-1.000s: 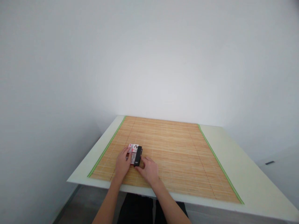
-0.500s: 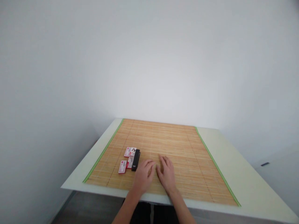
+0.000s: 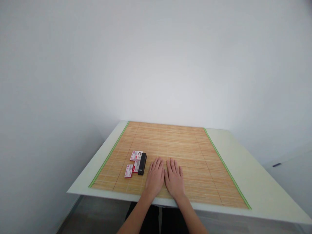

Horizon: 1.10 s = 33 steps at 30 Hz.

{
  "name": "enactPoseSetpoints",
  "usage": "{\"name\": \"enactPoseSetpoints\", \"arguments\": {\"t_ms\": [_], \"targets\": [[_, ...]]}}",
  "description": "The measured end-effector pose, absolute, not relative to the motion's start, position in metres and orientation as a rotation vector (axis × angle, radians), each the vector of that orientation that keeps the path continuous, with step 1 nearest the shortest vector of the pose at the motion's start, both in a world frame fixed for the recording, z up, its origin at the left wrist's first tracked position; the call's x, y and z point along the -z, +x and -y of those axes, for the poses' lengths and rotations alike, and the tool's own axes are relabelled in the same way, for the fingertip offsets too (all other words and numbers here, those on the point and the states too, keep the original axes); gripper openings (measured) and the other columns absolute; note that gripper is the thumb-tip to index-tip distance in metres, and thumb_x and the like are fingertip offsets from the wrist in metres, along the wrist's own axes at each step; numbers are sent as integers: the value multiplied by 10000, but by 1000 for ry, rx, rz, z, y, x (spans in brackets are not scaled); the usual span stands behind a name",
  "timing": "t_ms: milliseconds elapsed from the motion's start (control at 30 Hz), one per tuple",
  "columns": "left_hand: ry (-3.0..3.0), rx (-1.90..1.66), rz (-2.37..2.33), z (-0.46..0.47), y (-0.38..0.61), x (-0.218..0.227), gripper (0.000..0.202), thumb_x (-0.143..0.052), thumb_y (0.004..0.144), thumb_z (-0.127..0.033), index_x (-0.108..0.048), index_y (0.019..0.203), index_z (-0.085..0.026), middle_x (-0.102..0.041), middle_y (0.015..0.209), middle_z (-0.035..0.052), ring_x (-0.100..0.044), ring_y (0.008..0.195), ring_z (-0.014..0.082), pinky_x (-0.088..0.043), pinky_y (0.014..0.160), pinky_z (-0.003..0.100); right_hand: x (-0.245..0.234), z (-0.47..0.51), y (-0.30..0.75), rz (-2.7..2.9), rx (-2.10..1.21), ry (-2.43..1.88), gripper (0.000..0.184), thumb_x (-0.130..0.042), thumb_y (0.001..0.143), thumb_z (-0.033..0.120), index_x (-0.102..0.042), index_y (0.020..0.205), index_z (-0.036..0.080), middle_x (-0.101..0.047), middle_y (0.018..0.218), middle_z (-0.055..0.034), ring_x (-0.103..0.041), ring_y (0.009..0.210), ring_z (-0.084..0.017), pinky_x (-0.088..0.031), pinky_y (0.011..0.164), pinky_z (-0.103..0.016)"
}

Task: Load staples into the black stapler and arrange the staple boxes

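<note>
My left hand (image 3: 155, 177) lies flat, palm down, on the bamboo mat (image 3: 190, 152), its fingers stretched forward. Beside it my right hand (image 3: 174, 179) rests the same way, with the two thumbs close together. Neither hand holds anything. Just left of my left hand, a black stapler (image 3: 142, 163) lies lengthwise on the mat. Against its left side are small red-and-white boxes: one box (image 3: 136, 166) partly behind the stapler, another box (image 3: 136, 155) at the far end with a stapler picture, and a third box (image 3: 128, 171) nearer to me.
The mat has green edging (image 3: 229, 169) and covers much of a white table (image 3: 253, 175). A white wall (image 3: 161, 65) stands behind the table's far edge. A dark handle-like piece (image 3: 277, 165) shows on the right. My legs (image 3: 174, 221) are below the near edge.
Both hands have gone from loosely curled, with the left turned inward, to flat on the mat with fingers straightened. The view has shifted slightly. The stapler and boxes stay in place.
</note>
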State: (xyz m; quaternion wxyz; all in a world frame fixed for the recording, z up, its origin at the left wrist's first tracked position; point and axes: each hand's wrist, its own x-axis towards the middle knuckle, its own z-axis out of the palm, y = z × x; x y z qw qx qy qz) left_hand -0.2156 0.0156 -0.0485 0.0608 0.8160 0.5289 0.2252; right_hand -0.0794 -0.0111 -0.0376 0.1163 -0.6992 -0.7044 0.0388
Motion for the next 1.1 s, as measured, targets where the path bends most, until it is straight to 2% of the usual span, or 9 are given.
{"name": "enactPoseSetpoints", "arguments": {"t_ms": [167,333,600,800,1100], "targets": [[2502,-657,-1608,-14,-217,46,531,-348,1055,-263,-381,1584,-236,-323,1681,47,-225,1580,231,-260,1284,525,38,15,-74,2085,-122,-2015,582,-258,1080,423,-252,1644,277,-164,1715,-9,-91,1602,-236,-69,1281,-490],[2540,-623,-1602,-9,-221,41,538,-356,1065,-311,-350,1598,-243,-304,1689,44,-212,1583,233,-259,1281,522,39,18,-54,2134,-151,-1972,595,-281,1075,492,-245,1641,314,-184,1711,22,-134,1596,-211,-121,1281,-455],[2572,-609,-1620,-6,-224,42,541,-347,1072,-355,-330,1607,-273,-287,1696,26,-213,1581,242,-264,1271,530,40,22,-48,2118,-70,-2022,606,-293,1069,459,-206,1651,316,-153,1719,4,-109,1600,-254,-72,1273,-526],[2557,-592,-1635,-7,-223,45,597,-349,1072,-430,-263,1634,-244,-273,1700,50,-202,1585,243,-252,1277,524,38,22,-52,2085,-87,-2052,596,-306,1066,449,-218,1645,338,-166,1716,15,-117,1599,-248,-74,1270,-532],[2565,-598,-1622,-7,-225,43,565,-349,1072,-426,-314,1614,-270,-289,1695,35,-204,1584,248,-256,1274,530,38,24,-48,2094,-89,-2028,552,-323,1069,437,-294,1618,386,-183,1713,36,-146,1594,-238,-94,1271,-521]]}}
